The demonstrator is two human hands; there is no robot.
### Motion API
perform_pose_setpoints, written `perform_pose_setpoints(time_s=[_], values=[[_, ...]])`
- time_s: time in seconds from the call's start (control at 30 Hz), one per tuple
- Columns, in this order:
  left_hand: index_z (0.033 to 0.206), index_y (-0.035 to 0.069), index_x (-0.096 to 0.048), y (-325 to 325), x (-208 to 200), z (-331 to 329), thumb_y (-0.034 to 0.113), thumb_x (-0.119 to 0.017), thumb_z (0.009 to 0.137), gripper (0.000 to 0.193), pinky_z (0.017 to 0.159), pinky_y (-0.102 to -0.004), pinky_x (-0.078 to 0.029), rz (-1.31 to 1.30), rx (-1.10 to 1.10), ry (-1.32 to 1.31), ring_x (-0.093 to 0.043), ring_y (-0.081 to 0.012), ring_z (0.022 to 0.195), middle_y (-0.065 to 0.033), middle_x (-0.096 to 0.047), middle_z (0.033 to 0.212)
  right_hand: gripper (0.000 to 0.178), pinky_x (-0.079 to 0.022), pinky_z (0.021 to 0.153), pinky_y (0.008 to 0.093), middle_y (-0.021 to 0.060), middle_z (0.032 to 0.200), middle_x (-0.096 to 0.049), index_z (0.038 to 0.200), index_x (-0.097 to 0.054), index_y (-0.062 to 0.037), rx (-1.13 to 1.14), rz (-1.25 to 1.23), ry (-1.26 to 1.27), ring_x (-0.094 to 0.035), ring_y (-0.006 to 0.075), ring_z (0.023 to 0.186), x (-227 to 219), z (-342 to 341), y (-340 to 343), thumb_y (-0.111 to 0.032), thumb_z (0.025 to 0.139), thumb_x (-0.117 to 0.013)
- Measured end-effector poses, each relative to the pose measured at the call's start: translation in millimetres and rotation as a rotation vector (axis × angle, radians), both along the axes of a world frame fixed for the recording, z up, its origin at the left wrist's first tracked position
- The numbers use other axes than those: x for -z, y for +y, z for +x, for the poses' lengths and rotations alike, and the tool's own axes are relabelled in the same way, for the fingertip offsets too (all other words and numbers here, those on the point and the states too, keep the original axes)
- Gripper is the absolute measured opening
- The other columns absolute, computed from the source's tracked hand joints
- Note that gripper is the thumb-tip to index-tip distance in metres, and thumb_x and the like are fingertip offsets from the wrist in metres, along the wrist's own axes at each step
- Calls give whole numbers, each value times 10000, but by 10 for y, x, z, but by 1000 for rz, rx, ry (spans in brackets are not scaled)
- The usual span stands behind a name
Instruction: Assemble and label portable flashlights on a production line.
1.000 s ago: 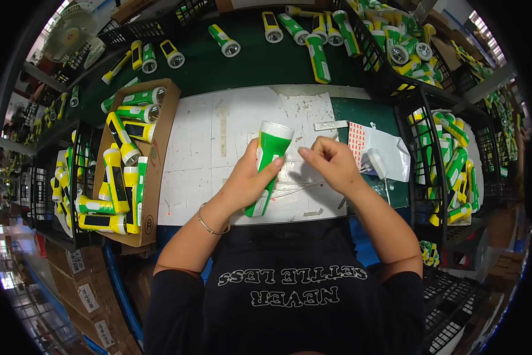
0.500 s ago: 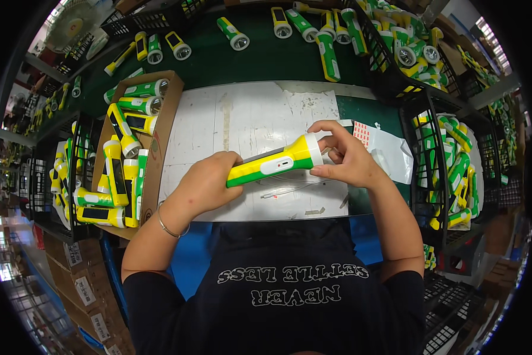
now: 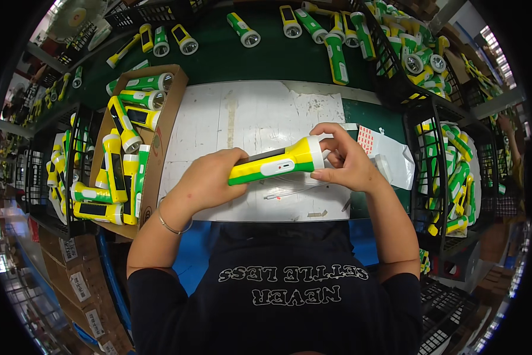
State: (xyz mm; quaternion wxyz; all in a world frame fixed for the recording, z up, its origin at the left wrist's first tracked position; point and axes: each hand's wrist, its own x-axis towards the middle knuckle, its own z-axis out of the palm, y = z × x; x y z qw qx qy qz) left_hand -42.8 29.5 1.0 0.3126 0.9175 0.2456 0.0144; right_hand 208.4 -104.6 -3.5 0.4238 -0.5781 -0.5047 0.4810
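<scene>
Fingers of both hands clamp my grip on the yellow-and-green plastic flashlight [image 3: 276, 166], left hand [image 3: 208, 184] steadying its tail, right hand [image 3: 347, 163] working its head above the white-papered counter [image 3: 248, 112], which I judge needs careful seating next.

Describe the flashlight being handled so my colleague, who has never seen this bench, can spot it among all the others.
Start at the white mat in the middle of the green bench. Above its near edge, the left hand and right hand hold one yellow, green and white flashlight lying sideways. Unlike those in the cardboard box and wire baskets, it is held off the bench.
</scene>
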Motion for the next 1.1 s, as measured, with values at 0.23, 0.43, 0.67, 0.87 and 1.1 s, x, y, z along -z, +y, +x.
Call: perform_pose_setpoints(time_s=[0.23,0.43,0.67,0.87,1.1], values=[[975,32,-543,19,-103,-155,197,-652,687,350,692,-402,-473,52,-20,-11,-586,-350,786,-169,-603,849,725,-237,503,156,24,935,-587,1230,-396,-116,-12,33,32,-241,8,531,0,11,8,-92,619,-786],[1088,-2,-506,-115,23,69,263,-664,737,467,752,-373,-478,-222,-39,-83,-607,-344,860,-202,-617,918,647,-282,512,131,13,875,-584,1255,-387,-102,-22,-20,222,-327,-16,549,127,-288,130,-22,704,-717],[1245,-10,-372,-187,450,168,189,-675,750,614,851,-331,-443,-499,-196,-361,-570,-264,996,-193,-558,1077,179,-486,636,382,77,828,-612,887,-576,-101,20,110,-808,-604,290,778,775,-673,121,-237,782,-625],[1239,-1,-383,-175,532,206,167,-679,749,597,845,-316,-439,-493,-305,-410,-565,-231,963,-161,-565,1041,185,-463,600,304,74,708,-612,871,-568,-45,143,38,-264,-588,198,633,714,-463,94,-202,804,-637],[1239,4,-386,-270,530,338,156,-671,744,591,852,-314,-434,-487,-222,-458,-558,-226,971,-152,-560,1052,195,-411,584,201,-5,692,-579,885,-597,15,224,73,10,-502,44,631,430,-382,72,-175,849,-627]])
